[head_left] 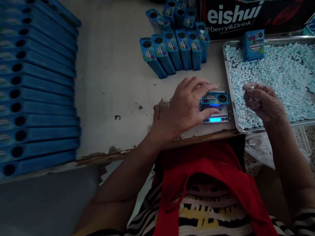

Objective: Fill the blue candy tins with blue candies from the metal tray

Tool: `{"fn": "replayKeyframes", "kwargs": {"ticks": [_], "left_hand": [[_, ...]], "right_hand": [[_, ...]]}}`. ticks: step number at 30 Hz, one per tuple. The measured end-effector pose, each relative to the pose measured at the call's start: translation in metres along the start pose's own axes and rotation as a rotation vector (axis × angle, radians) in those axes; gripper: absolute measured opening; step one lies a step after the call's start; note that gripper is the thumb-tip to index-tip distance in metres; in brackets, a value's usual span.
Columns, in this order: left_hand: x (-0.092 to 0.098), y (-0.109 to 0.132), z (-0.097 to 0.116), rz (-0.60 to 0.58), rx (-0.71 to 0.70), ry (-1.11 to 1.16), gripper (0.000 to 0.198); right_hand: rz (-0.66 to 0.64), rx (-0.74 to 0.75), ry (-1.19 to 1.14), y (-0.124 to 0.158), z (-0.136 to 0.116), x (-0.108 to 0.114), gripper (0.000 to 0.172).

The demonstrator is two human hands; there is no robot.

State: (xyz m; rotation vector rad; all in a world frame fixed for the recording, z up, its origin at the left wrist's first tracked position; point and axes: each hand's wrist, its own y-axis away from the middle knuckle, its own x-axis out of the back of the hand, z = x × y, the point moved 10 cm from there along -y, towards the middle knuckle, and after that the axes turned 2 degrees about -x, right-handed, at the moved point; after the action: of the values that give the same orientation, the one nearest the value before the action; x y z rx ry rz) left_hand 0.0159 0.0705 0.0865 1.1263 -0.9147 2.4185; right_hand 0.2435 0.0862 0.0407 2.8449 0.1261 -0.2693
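On a small digital scale [215, 119] with a lit blue display stands a blue candy box [214, 99], a dark round hole in its top. My left hand [188, 105] curls around this box from the left, thumb in front and fingers behind. Over the left part of a metal tray [284, 125] full of pale blue and white candies [284, 71], my right hand [264, 101] is closed, with a small white candy [251, 87] pinched at the fingertips. Another blue box [254, 46], labelled "CARAMELO MACIZO", rests upright on the tray's far side.
Several blue boxes [177, 50] with holes in their tops stand grouped beyond the scale. Long rows of similar boxes [26, 98] fill the table's left side. A black carton [237, 19] holding more blue boxes sits behind the tray. The table's worn front edge [122, 153] runs before me.
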Motion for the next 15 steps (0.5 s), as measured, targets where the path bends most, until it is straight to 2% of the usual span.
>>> {"fn": "replayKeyframes", "kwargs": {"ticks": [3, 9, 12, 15], "left_hand": [[0.003, 0.005, -0.005, -0.006, 0.032, 0.008, 0.062], [0.004, 0.01, -0.01, -0.007, 0.059, 0.062, 0.061], [-0.007, 0.003, -0.01, -0.021, 0.085, 0.095, 0.067], [-0.026, -0.012, 0.004, -0.112, 0.067, 0.099, 0.064]], "right_hand": [[-0.076, 0.014, 0.208, 0.0, -0.02, -0.025, 0.017], [-0.187, 0.097, 0.74, 0.004, -0.046, -0.06, 0.025], [-0.146, 0.064, 0.773, 0.005, -0.047, -0.057, 0.029], [-0.025, -0.017, 0.584, 0.003, -0.043, -0.036, 0.036]]}}
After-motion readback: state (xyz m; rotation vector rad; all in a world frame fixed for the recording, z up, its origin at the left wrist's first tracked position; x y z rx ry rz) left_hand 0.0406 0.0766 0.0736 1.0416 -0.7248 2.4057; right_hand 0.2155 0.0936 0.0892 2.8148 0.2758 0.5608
